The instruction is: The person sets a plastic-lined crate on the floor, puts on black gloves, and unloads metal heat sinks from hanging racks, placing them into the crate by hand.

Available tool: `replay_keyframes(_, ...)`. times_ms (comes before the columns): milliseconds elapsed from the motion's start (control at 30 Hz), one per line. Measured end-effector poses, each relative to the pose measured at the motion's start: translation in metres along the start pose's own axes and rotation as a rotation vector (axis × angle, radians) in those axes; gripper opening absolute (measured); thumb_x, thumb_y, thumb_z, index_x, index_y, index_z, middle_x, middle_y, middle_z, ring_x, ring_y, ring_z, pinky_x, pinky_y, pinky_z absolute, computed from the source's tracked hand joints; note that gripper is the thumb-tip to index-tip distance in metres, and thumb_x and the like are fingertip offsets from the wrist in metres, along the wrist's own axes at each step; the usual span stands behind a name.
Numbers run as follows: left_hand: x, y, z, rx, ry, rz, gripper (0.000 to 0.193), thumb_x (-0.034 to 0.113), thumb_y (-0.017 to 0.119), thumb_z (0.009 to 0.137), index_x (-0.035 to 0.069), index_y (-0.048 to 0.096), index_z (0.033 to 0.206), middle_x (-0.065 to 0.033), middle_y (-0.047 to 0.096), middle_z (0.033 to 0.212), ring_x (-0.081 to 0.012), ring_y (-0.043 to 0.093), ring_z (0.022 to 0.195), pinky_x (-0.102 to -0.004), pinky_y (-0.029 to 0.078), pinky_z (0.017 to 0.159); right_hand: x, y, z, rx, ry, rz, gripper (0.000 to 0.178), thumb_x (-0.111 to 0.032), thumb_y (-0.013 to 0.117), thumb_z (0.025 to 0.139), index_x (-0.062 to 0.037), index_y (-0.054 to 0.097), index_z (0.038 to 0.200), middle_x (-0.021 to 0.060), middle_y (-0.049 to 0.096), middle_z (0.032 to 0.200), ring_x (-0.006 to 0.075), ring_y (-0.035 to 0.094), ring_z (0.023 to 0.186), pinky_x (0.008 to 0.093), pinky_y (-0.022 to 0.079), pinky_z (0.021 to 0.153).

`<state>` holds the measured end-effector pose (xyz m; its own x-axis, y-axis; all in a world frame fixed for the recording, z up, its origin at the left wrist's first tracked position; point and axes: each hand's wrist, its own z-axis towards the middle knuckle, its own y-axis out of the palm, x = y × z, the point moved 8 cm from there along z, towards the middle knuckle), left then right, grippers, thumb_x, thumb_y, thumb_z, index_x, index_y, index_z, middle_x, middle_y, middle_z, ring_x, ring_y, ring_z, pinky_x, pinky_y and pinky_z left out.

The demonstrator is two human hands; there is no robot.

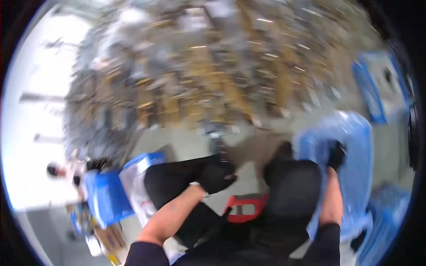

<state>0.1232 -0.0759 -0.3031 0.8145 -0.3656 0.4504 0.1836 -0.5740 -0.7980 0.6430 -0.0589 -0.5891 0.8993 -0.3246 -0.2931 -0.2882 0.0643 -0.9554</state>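
Observation:
The picture is smeared by motion. My left hand (215, 177), in a black glove, is over my left knee, and its fingers are too blurred to read. Just beyond it a dark, narrow shape (217, 144) stands out against the floor; I cannot make out whether the hand touches it. My right hand (337, 156), also black-gloved, reaches over a blue bin (359, 177) with clear plastic film on it, right of my right leg. A small pale glint shows at that hand, but whether it holds anything cannot be seen.
A large heap of brown, gold and grey pieces (199, 71) spreads beyond my feet. Between my legs is a red stool or handle (245, 208). Blue bins (106, 195) stand at the left, a blue-edged container (381, 86) at the far right. Another person (66, 170) is at the far left.

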Motion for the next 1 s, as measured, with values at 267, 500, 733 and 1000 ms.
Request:
replay_keyframes(267, 0.003, -0.013, -0.020, 0.402, 0.006, 0.022, 0.020, 0.027, 0.067, 0.084, 0.008, 0.069, 0.091, -0.0149, 0.067, 0.092, -0.0358, 0.064, 0.092, -0.0492, 0.051, 0.088, 0.036, 0.001, 0.033, -0.174, 0.124, -0.291, 0.065, -0.031, 0.068, 0.086, -0.0248, 0.045, 0.147, 0.0234, 0.054, 0.130, 0.0432, 0.062, 0.110, 0.0492, 0.053, 0.087)
replay_keyframes(500, -0.033, 0.005, -0.008, 0.464, 0.103, 0.103, 0.038, 0.042, 0.061, 0.090, 0.009, 0.068, 0.106, -0.0129, 0.069, 0.109, -0.0365, 0.066, 0.099, -0.0509, 0.053, 0.082, -0.019, -0.118, 0.027, -0.202, -0.265, 0.019, 0.041, -0.024, 0.059, 0.095, -0.0008, 0.061, 0.128, 0.0243, 0.061, 0.130, 0.0398, 0.056, 0.122, 0.0472, 0.044, 0.104)
replay_keyframes(733, -0.099, -0.020, -0.018, 0.702, -0.249, -0.318, 0.031, 0.034, 0.072, 0.085, 0.004, 0.066, 0.080, -0.0177, 0.070, 0.084, -0.0346, 0.068, 0.081, -0.0447, 0.051, 0.072, -0.343, -0.375, -0.048, -0.191, -0.577, 0.467, 0.029, -0.013, 0.060, 0.097, 0.0004, 0.066, 0.121, 0.0177, 0.068, 0.121, 0.0314, 0.062, 0.116, 0.0390, 0.047, 0.102)
replay_keyframes(1000, -0.085, -0.008, 0.024, 0.536, -0.557, -0.796, 0.035, 0.035, 0.071, 0.087, 0.001, 0.066, 0.086, -0.0142, 0.069, 0.072, -0.0272, 0.067, 0.066, -0.0409, 0.050, 0.065, -0.477, -0.298, -0.099, -0.561, -0.956, 0.502, 0.037, -0.024, 0.067, 0.093, -0.0028, 0.065, 0.123, 0.0199, 0.068, 0.114, 0.0351, 0.067, 0.100, 0.0393, 0.053, 0.090)
